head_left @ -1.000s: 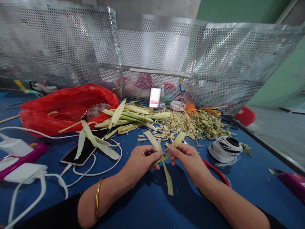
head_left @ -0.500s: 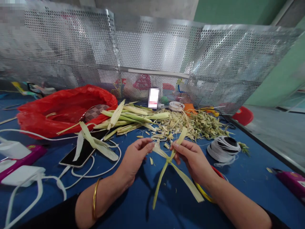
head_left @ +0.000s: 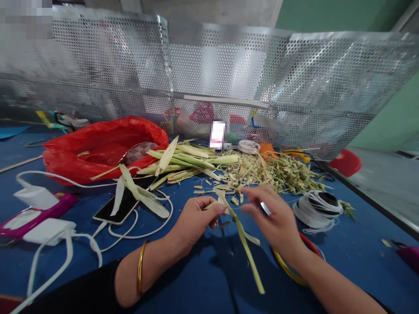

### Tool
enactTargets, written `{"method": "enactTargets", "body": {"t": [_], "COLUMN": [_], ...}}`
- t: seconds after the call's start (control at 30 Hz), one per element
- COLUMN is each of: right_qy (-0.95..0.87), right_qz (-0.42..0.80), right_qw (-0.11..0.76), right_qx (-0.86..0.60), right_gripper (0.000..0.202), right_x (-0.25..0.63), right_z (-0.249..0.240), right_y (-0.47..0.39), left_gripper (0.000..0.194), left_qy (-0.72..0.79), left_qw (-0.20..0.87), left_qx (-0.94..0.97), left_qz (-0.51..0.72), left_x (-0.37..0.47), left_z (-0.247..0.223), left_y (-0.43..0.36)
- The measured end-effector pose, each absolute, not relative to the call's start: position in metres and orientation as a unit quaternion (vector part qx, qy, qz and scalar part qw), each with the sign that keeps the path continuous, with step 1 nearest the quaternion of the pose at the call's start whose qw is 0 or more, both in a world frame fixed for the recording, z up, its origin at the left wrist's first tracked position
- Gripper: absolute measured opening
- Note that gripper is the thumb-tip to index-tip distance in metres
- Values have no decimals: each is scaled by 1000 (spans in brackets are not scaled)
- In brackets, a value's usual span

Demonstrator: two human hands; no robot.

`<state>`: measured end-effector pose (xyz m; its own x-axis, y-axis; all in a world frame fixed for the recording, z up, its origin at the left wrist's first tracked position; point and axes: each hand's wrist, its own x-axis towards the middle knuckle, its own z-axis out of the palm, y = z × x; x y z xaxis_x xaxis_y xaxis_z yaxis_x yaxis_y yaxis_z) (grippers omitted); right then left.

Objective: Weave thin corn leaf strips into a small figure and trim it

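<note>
My left hand (head_left: 201, 220) pinches the upper end of a bundle of pale green leaf strips (head_left: 242, 235), which look like corn husk. One long strip hangs down to the right over the blue table. To its right, my right hand (head_left: 273, 220) is off the bundle, thumb and fingers apart and slightly blurred. In the gap behind its thumb shows a small silver piece (head_left: 266, 209); whether it is held or lies on the table I cannot tell. Just beyond both hands are small leaf scraps (head_left: 235, 201).
Behind lie a pile of husk leaves (head_left: 193, 159), dried plant clippings (head_left: 288, 170) and a red plastic bag (head_left: 62, 157). At right stand a spool of white cord (head_left: 316, 209) and a yellow-red ring (head_left: 291, 270). A phone (head_left: 121, 205), cables and chargers (head_left: 49, 231) lie left. Perforated metal sheeting (head_left: 222, 61) rises behind.
My right hand has let go of the strips and moved right, its fingers apart. The strips, previously spread like a cross, now hang together from my left hand. The view has shifted slightly left.
</note>
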<state>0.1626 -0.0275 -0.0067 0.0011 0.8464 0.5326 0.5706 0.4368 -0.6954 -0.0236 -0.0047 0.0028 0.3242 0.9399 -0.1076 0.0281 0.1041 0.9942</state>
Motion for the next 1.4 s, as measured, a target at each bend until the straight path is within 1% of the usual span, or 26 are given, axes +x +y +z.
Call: {"method": "enactTargets", "body": {"t": [0.07, 0.1, 0.13, 0.2, 0.23, 0.3, 0.33, 0.4, 0.47, 0.5, 0.53, 0.6, 0.63, 0.7, 0.83, 0.97, 1.0, 1.1, 1.2, 1.3, 1.37, 1.4], "right_qy": [-761, -771, -771, -754, -736, -689, -663, -623, -610, -613, -622, -643, -647, -640, -617, -661, -674, -704, -745, -811, -841, -849], "right_qz": [182, 192, 197, 217, 238, 298, 329, 372, 382, 373, 356, 309, 289, 275, 309, 326, 316, 265, 190, 25, -90, -129], "right_qw": [391, 366, 356, 363, 372, 390, 399, 416, 421, 420, 419, 427, 437, 456, 474, 449, 440, 419, 420, 421, 390, 371], "right_qx": [-484, -484, -490, -504, -513, -533, -542, -548, -552, -555, -557, -556, -554, -554, -546, -506, -502, -509, -482, -405, -363, -354], "right_gripper": [13, 7, 6, 15, 18, 22, 24, 27, 30, 32, 33, 32, 29, 24, 18, 16, 17, 22, 17, 10, 10, 11], "right_x": [157, 154, 152, 148, 147, 146, 146, 144, 144, 143, 144, 145, 146, 147, 147, 141, 140, 138, 138, 139, 138, 138], "right_z": [-7, -7, -7, -8, -8, -7, -7, -8, -10, -11, -11, -11, -10, -7, -2, -4, -5, -6, -5, -2, -1, -1], "right_y": [-31, -32, -32, -34, -34, -35, -36, -36, -36, -36, -36, -35, -35, -35, -36, -39, -40, -42, -47, -52, -54, -54], "left_gripper": [28, 27, 24, 19, 19, 27, 31, 36, 35, 32, 25, 15, 12, 13, 19, 28, 31, 32, 35, 33, 28, 27], "left_qy": [429, 427, 431, 449, 458, 465, 462, 452, 425, 400, 374, 362, 367, 382, 395, 388, 387, 399, 418, 440, 444, 440], "left_qw": [585, 571, 550, 509, 496, 494, 508, 555, 610, 632, 648, 660, 659, 654, 657, 652, 649, 627, 622, 652, 678, 690], "left_qx": [582, 598, 610, 602, 578, 511, 491, 502, 548, 566, 578, 588, 589, 592, 609, 623, 628, 650, 641, 576, 522, 500], "left_qz": [369, 367, 374, 421, 459, 527, 536, 486, 384, 346, 327, 296, 289, 273, 203, 193, 187, 155, 165, 222, 267, 283], "left_x": [-24, -24, -25, -26, -27, -28, -27, -25, -22, -20, -19, -19, -19, -20, -22, -20, -19, -17, -16, -17, -18, -18], "left_z": [5, 6, 7, 9, 9, 8, 7, 3, -2, -5, -6, -7, -6, -2, 3, -6, -8, -12, -8, -2, 0, 0], "left_y": [-6, -6, -6, -4, -2, 1, 2, 2, -1, -3, -4, -7, -7, -8, -9, -12, -13, -16, -17, -14, -11, -10]}}
